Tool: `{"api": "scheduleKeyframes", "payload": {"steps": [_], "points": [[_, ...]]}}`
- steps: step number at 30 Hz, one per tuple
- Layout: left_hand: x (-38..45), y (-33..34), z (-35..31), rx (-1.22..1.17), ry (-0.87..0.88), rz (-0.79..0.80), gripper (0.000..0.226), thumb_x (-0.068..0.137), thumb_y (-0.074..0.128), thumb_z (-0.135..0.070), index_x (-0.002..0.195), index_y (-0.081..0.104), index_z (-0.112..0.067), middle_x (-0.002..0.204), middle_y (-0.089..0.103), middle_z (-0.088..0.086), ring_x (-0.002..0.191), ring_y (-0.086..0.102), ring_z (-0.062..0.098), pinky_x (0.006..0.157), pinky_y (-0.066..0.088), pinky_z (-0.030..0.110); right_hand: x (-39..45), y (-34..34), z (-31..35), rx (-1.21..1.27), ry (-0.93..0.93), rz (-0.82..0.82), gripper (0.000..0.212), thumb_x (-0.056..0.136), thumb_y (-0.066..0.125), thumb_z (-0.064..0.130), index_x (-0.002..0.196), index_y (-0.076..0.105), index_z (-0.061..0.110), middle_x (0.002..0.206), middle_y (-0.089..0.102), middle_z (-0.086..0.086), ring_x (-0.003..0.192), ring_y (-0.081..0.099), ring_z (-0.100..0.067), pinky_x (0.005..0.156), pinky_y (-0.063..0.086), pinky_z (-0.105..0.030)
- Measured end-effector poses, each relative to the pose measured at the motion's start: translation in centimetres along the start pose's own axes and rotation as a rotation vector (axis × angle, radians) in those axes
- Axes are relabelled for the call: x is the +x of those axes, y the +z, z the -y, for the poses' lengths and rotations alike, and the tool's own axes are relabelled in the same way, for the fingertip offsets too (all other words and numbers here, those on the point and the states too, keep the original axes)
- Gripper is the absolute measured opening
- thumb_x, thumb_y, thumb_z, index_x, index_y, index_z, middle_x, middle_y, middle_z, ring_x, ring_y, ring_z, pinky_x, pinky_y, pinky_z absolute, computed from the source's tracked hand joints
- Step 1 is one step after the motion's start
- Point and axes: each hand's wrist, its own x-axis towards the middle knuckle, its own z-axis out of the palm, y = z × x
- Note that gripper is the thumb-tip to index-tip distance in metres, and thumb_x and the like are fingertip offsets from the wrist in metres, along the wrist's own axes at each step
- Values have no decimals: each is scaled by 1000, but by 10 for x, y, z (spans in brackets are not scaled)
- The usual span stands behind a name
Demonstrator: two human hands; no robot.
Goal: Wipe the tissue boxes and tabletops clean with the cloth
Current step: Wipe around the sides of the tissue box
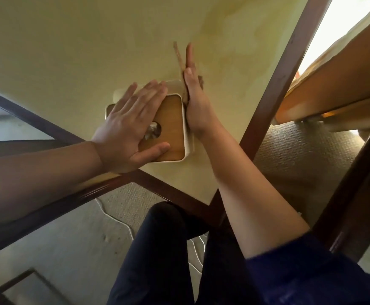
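Head view: a tissue box (171, 128), white with a wooden lid, sits on the pale yellow desk (69, 51) near its dark wooden rim; a tissue (153, 130) shows in the lid's round hole; the left hand (131, 128) lies flat on the lid, fingers straight and spread, holding nothing; the right hand (194, 102) stands edge-on against the box's right side, fingers straight, pressing a brownish cloth (180, 62) to that side; the cloth's end sticks out past the box beside the fingertips; below the desk's rim, dark trousers (157, 260), grey carpet (80, 238) and a white cable (122, 225); right of the box, across the rim, a wooden chair (325, 89).
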Motion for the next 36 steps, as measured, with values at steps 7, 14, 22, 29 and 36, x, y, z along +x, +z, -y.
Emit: {"api": "scheduleKeyframes", "payload": {"steps": [7, 14, 22, 29, 36], "points": [[-1, 2, -2, 12, -9, -12, 97, 97, 46, -63, 163, 15, 1, 170, 20, 17, 160, 10, 30, 129, 8, 57, -88, 6, -23, 2, 6, 63, 61, 114, 18, 42, 169, -2, 25, 178, -5, 4, 163, -8, -12, 132, 4, -55], [0, 4, 1, 5, -8, -5, 98, 97, 45, -65, 163, 14, 1, 171, 19, 16, 161, 9, 28, 129, 6, 56, -152, 15, -37, 200, 104, 91, 63, 113, 21, 42, 169, -2, 27, 177, -4, 10, 163, -7, -15, 131, 4, -58], [0, 2, -1, 8, -1, -7, 97, 97, 45, -65, 162, 16, 2, 170, 21, 17, 160, 10, 29, 129, 8, 57, -31, 2, -12, -35, -16, 12, 68, 110, 16, 44, 168, -1, 14, 177, -8, -5, 163, -10, -14, 133, -3, -51], [-1, 2, 0, 29, -2, -4, 98, 97, 44, -66, 162, 16, 2, 170, 19, 17, 160, 9, 30, 129, 8, 57, -29, 0, -8, -143, -38, 15, 65, 112, 17, 38, 168, -1, 12, 177, -11, -5, 162, -16, -14, 132, -5, -50], [0, 4, 2, 26, -3, 0, 101, 96, 43, -67, 162, 15, 3, 170, 19, 18, 160, 9, 31, 127, 10, 60, -144, 13, -32, 20, 89, 64, 62, 112, 23, 45, 168, 0, 37, 176, -9, 16, 163, -9, -14, 130, 5, -61]]}}
